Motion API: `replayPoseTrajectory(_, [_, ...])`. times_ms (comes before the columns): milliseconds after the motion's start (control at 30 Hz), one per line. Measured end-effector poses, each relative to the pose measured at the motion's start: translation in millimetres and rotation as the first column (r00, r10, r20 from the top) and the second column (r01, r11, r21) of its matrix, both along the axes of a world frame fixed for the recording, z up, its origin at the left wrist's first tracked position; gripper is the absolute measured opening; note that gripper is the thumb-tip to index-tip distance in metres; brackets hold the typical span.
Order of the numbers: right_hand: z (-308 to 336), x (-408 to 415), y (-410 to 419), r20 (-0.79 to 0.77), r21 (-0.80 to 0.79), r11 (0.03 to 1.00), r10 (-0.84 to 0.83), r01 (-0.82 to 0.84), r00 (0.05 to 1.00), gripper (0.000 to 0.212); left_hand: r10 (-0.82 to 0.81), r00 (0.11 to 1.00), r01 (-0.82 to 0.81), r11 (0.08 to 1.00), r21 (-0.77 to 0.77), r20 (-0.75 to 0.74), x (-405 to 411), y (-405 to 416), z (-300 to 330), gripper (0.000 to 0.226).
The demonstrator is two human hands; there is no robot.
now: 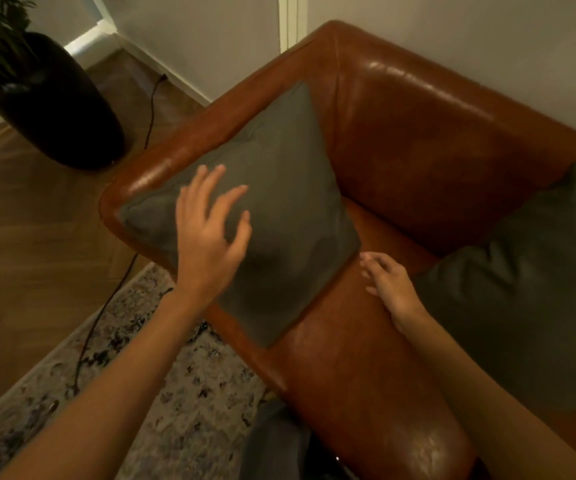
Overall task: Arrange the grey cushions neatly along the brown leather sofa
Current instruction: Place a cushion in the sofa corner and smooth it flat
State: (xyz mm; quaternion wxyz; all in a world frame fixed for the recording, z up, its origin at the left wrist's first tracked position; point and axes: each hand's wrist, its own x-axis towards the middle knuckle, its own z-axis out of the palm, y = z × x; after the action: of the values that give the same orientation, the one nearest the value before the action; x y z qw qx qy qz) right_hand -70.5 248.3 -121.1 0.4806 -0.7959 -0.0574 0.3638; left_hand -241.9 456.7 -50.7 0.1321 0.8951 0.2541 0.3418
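Observation:
A grey cushion [279, 202] leans against the left armrest of the brown leather sofa [418, 140], its lower corner reaching the seat's front edge. My left hand [210, 233] hovers over the cushion's face with fingers spread and relaxed, holding nothing. My right hand [388, 284] lies low over the seat with straight fingers, just right of that cushion's bottom-right corner; whether it touches the leather is unclear. A second grey cushion [522, 289] rests against the backrest at the right, partly cut off by the frame edge.
A dark round planter [51, 98] with a green plant stands on the wooden floor left of the sofa. A black cable [148, 112] runs along the floor past the armrest. A patterned rug [175, 393] lies before the sofa. White walls stand behind.

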Motion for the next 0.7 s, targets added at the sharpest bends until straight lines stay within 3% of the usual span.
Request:
replayPoseTrajectory(67, [-5, -5, 9, 0.030, 0.003, 1.000, -0.012, 0.012, 0.999, 0.028, -0.139, 0.970, 0.169, 0.975, 0.144, -0.198, 10, 9, -2, 0.034])
replayPoseTrajectory(133, [-10, -9, 27, 0.024, 0.021, 1.000, -0.011, 0.011, 1.000, 0.031, -0.160, 0.904, 0.260, 0.942, 0.211, -0.397, 20, 28, -7, 0.042])
replayPoseTrajectory(267, [-24, -21, 81, -0.030, 0.105, 0.990, -0.088, 0.090, 0.996, 0.048, -0.031, 0.789, 0.181, 0.966, 0.184, -0.614, 38, 77, -22, 0.070])
replayPoseTrajectory(433, [-35, -40, 147, -0.154, -0.016, 0.971, -0.237, 0.238, 0.959, 0.058, 0.009, 0.754, 0.140, 0.975, 0.175, -0.657, 42, 97, -41, 0.087])
replayPoseTrajectory(533, [-45, -44, 177, -0.191, -0.070, 0.927, -0.375, 0.368, 0.907, 0.060, -0.006, 0.777, 0.167, 0.966, 0.197, -0.629, 43, 104, -50, 0.080])
replayPoseTrajectory(700, [-63, -37, 200, -0.160, -0.133, 0.894, -0.446, 0.428, 0.881, 0.059, -0.025, 0.790, 0.185, 0.962, 0.199, -0.613, 49, 108, -56, 0.070])
